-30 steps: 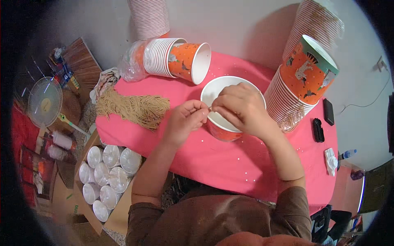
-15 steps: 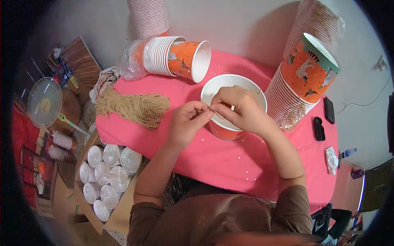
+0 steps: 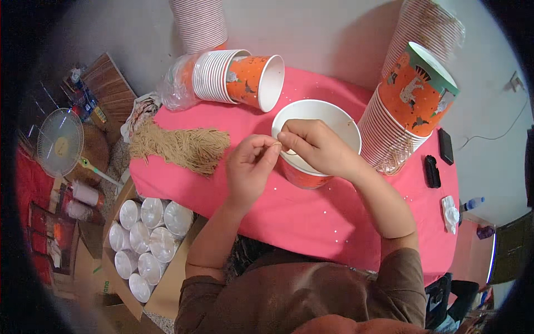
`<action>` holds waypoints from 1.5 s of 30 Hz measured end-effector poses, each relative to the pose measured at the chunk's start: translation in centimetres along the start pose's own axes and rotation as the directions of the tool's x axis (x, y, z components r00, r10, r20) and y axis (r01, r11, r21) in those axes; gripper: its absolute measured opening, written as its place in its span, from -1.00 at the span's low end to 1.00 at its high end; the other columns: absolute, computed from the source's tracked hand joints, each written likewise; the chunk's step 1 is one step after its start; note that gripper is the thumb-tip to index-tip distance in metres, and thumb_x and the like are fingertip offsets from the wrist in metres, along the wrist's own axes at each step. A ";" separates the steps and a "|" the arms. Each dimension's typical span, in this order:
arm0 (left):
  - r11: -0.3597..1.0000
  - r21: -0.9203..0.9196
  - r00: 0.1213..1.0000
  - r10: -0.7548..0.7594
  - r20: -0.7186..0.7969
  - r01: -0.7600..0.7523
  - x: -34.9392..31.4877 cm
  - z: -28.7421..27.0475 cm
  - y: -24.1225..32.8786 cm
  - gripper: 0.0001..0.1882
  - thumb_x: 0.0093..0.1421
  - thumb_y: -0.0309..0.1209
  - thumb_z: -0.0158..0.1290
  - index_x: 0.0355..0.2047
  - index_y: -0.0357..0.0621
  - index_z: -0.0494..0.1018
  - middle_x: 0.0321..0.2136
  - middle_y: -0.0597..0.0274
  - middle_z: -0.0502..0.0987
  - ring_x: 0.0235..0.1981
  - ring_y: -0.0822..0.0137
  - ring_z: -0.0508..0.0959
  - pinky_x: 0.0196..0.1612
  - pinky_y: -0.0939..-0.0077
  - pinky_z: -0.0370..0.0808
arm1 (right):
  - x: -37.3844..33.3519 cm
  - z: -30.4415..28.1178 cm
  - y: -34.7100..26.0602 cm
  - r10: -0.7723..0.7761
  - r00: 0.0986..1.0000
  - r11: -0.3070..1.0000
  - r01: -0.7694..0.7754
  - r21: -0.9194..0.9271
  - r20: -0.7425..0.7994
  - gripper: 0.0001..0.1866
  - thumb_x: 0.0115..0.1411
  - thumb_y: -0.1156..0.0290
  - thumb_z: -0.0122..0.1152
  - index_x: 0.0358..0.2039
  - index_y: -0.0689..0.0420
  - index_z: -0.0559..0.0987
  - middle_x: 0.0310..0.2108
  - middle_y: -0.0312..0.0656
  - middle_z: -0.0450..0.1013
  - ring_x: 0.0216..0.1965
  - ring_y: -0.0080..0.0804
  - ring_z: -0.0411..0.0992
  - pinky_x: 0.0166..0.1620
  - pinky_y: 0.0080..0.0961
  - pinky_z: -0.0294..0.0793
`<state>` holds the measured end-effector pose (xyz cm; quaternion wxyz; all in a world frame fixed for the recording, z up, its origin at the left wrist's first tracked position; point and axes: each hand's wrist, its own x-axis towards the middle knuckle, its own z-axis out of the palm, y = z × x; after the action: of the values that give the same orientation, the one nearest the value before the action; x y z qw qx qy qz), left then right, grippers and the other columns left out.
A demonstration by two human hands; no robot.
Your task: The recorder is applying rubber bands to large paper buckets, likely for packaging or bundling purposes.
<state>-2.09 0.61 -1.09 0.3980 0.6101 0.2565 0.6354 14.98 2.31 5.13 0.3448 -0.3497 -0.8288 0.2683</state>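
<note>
Fingertips pinched, my left hand [image 3: 246,172] is held just left of the white-lined orange paper bucket [image 3: 305,179]. My right hand [image 3: 322,146] is over the bucket's mouth, thumb and forefinger pressed together. The two hands meet at a thin tan cord [image 3: 292,153], gripped between them; most of it is hidden by the fingers. A small tan bit shows at the bucket's right rim. To the left lies a thick bundle of tan cords [image 3: 181,147] on the pink tablecloth [image 3: 267,222].
Nested orange buckets [image 3: 245,80] lie on their side at the back left. A tall stack of buckets [image 3: 411,94] stands at the right, cords hanging on it. Beyond are two black objects [image 3: 439,158] and a crumpled tissue [image 3: 450,214]. A carton of wrapped white cups [image 3: 150,239] sits lower left.
Both hands have shifted slightly upward, and the fingers have re-gripped the cord. My right thumb now points further up and left. The bucket stays in place.
</note>
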 end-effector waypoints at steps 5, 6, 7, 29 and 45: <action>0.999 0.020 0.999 -0.044 0.005 0.044 -0.1 -0.3 -0.3 -0.89 0.22 -0.67 0.03 -0.27 -0.25 0.43 -0.45 0.43 0.46 -0.47 0.70 0.39 -0.44 0.79 0.31 | 0.0 0.1 0.0 -0.129 0.991 0.986 0.125 -0.106 -0.029 -0.71 0.33 0.33 0.02 -0.46 0.26 0.47 -0.58 -0.07 0.42 -0.54 -0.31 0.38 -0.41 -0.37 0.36; 0.999 0.022 0.999 -0.048 0.001 0.048 -0.1 -0.3 -0.4 -0.89 0.22 -0.67 0.03 -0.26 -0.25 0.42 -0.45 0.43 0.46 -0.47 0.70 0.39 -0.44 0.79 0.31 | 0.0 0.1 -0.1 -0.129 0.991 0.986 0.126 -0.105 -0.027 -0.71 0.33 0.33 0.02 -0.46 0.26 0.47 -0.58 -0.07 0.42 -0.54 -0.31 0.38 -0.41 -0.37 0.36; 0.999 0.022 0.999 -0.050 0.001 0.050 -0.1 -0.2 -0.4 -0.89 0.22 -0.67 0.03 -0.26 -0.25 0.42 -0.45 0.43 0.46 -0.47 0.70 0.39 -0.44 0.79 0.31 | 0.1 0.2 0.0 -0.127 0.991 0.988 0.124 -0.096 -0.030 -0.71 0.33 0.32 0.02 -0.46 0.26 0.47 -0.58 -0.07 0.42 -0.54 -0.29 0.38 -0.41 -0.37 0.36; 0.863 -0.381 0.936 -0.353 0.016 0.332 0.2 0.1 0.7 -0.97 0.25 -0.53 -0.02 -0.30 -0.16 0.39 -0.54 0.44 0.37 -0.64 0.67 0.24 -0.62 0.74 0.16 | -1.4 1.2 -1.4 -0.042 0.992 0.994 0.053 0.093 -0.118 -0.82 0.14 0.57 0.23 -0.28 0.23 0.42 -0.40 -0.22 0.44 -0.34 -0.46 0.46 -0.26 -0.50 0.45; 0.600 -0.533 0.797 -0.517 0.312 0.597 0.3 -0.9 1.4 -0.91 0.25 -0.41 -0.03 -0.35 -0.15 0.41 -0.53 0.43 0.36 -0.62 0.66 0.24 -0.61 0.74 0.19 | -2.1 0.5 -1.0 -0.384 0.908 0.890 0.315 -0.329 -0.167 -0.79 -0.02 0.52 0.26 -0.31 0.11 0.52 -0.40 -0.20 0.42 -0.49 -0.19 0.47 -0.48 -0.31 0.46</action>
<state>-3.23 0.28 0.11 0.7650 0.3764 0.1907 0.4866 15.31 -0.02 4.63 0.4242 -0.2697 -0.8638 0.0329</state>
